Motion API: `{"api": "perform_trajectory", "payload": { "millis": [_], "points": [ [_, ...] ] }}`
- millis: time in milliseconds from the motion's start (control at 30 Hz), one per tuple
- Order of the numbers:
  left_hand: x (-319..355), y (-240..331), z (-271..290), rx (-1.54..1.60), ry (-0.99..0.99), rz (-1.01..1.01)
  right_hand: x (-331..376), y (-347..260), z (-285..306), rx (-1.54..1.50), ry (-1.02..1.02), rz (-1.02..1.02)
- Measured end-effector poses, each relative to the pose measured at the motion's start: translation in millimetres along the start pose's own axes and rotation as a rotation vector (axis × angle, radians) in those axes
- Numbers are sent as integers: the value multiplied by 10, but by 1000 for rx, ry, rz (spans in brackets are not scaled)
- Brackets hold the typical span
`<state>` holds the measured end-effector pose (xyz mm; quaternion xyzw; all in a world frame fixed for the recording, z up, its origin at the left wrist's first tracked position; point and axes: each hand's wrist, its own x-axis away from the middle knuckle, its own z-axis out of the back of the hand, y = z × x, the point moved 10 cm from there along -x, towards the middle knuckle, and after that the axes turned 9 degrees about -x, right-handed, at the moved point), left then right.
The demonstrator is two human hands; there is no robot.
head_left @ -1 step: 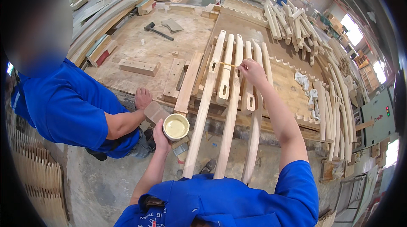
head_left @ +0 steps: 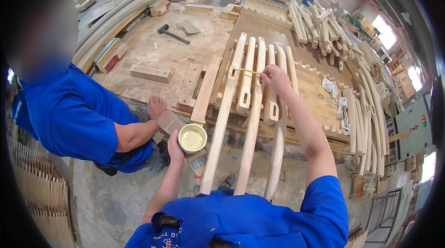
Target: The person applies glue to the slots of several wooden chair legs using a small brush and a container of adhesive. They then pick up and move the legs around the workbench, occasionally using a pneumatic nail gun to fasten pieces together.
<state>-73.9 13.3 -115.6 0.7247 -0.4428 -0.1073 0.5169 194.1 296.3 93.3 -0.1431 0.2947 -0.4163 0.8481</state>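
My left hand point(head_left: 175, 149) is closed round the side of a small round cup point(head_left: 192, 149) of pale yellowish liquid. It is out in front of the workbench edge. Between the fingertips of my right hand point(head_left: 275, 78) is a thin stick point(head_left: 250, 70), pointing left. The stick's tip is at the upper end of the slot in the leftmost long wooden piece point(head_left: 225, 104). Several such pale pieces with slotted ends lie side by side, their near ends reaching toward my body. A slotted piece point(head_left: 246, 81) lies beneath the stick.
A co-worker in blue point(head_left: 83, 113) stands at my left, one hand point(head_left: 156, 107) on the bench edge. On the bench point(head_left: 134, 58) lie a black mallet point(head_left: 174, 34) and a drilled wooden block point(head_left: 152, 73). Curved wooden pieces point(head_left: 320, 28) are heaped at the far right.
The stick's tip has shifted very slightly at the slot of the leftmost piece. My left hand and the cup look the same.
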Motion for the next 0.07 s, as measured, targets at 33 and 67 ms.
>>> {"api": "perform_trajectory", "payload": {
  "millis": [33, 67],
  "points": [
    [-4, 0, 13, 4, 5, -9, 44, -9, -15, -13, -1, 5],
    [-9, -1, 25, 8, 10, -17, 50, -13, -28, -13, -4, 6]
  ]
}}
